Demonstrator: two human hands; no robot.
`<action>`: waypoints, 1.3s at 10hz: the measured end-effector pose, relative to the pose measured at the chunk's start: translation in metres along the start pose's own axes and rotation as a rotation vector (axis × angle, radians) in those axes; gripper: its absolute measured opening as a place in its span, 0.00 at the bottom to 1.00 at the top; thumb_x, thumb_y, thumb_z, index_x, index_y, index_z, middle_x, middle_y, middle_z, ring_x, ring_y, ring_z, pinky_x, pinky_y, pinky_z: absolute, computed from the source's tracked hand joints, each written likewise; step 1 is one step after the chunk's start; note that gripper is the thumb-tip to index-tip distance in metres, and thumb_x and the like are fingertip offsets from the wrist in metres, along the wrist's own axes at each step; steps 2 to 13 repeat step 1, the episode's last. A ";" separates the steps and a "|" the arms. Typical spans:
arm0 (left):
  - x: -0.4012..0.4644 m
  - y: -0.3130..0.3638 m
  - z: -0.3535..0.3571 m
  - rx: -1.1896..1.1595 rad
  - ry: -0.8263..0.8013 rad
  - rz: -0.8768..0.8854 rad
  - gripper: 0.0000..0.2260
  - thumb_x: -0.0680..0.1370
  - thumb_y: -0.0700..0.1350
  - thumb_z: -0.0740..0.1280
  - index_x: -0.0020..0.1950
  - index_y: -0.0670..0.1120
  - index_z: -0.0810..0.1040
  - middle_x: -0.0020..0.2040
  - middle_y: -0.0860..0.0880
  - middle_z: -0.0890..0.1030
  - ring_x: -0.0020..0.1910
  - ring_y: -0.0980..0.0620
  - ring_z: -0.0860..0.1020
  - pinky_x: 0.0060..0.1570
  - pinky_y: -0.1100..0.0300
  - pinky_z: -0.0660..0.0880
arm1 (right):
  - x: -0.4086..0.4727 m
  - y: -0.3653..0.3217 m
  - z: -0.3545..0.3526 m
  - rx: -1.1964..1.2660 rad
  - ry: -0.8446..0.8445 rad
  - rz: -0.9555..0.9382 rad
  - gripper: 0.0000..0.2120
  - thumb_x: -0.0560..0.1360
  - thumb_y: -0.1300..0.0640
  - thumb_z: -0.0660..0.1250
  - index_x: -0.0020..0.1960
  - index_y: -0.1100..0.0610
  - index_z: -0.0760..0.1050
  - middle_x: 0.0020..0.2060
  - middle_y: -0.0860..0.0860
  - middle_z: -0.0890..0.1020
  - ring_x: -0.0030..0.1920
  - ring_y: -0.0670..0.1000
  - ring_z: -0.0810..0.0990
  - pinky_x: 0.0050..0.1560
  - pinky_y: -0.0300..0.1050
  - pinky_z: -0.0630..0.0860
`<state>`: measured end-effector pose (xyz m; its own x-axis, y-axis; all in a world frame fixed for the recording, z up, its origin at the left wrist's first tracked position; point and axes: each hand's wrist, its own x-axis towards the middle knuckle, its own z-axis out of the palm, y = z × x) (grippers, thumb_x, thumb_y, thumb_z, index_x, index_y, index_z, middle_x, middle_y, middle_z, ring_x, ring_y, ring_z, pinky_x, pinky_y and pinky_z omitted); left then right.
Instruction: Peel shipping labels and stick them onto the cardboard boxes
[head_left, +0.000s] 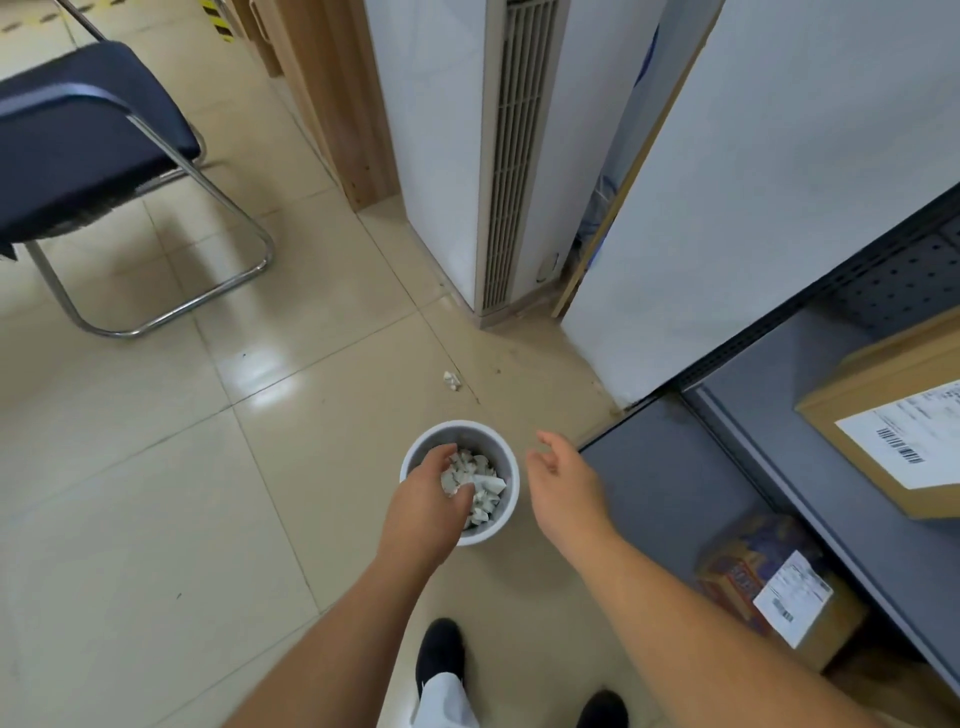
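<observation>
My left hand (423, 499) reaches down into a small grey waste bin (511, 467) on the floor, fingers and thumb curled around a crumpled white paper (451, 480). The bin holds several more crumpled white scraps. My right hand (563, 478) hovers just right of the bin, fingers spread and holding nothing. A cardboard box (852, 395) with a white barcode label (914, 436) sits on the grey shelf (675, 483) at right. Under it stands a printed box (737, 566) that also carries a label (789, 597).
A dark blue chair (78, 135) with a chrome frame stands at the upper left. A tall white air conditioner (509, 156) is straight ahead beside a white panel. One paper scrap (452, 380) lies on the tiled floor beyond the bin. My feet are below.
</observation>
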<state>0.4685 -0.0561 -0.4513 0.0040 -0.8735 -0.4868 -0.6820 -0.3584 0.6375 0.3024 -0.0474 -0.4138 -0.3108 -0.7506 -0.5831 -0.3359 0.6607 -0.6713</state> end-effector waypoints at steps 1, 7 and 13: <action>-0.009 0.012 -0.009 0.004 0.021 0.016 0.22 0.79 0.50 0.68 0.73 0.55 0.72 0.66 0.53 0.82 0.61 0.49 0.81 0.59 0.49 0.80 | -0.008 -0.008 -0.012 0.019 0.014 -0.011 0.21 0.83 0.50 0.58 0.75 0.47 0.69 0.66 0.50 0.80 0.57 0.50 0.77 0.52 0.45 0.71; -0.009 0.012 -0.009 0.004 0.021 0.016 0.22 0.79 0.50 0.68 0.73 0.55 0.72 0.66 0.53 0.82 0.61 0.49 0.81 0.59 0.49 0.80 | -0.008 -0.008 -0.012 0.019 0.014 -0.011 0.21 0.83 0.50 0.58 0.75 0.47 0.69 0.66 0.50 0.80 0.57 0.50 0.77 0.52 0.45 0.71; -0.009 0.012 -0.009 0.004 0.021 0.016 0.22 0.79 0.50 0.68 0.73 0.55 0.72 0.66 0.53 0.82 0.61 0.49 0.81 0.59 0.49 0.80 | -0.008 -0.008 -0.012 0.019 0.014 -0.011 0.21 0.83 0.50 0.58 0.75 0.47 0.69 0.66 0.50 0.80 0.57 0.50 0.77 0.52 0.45 0.71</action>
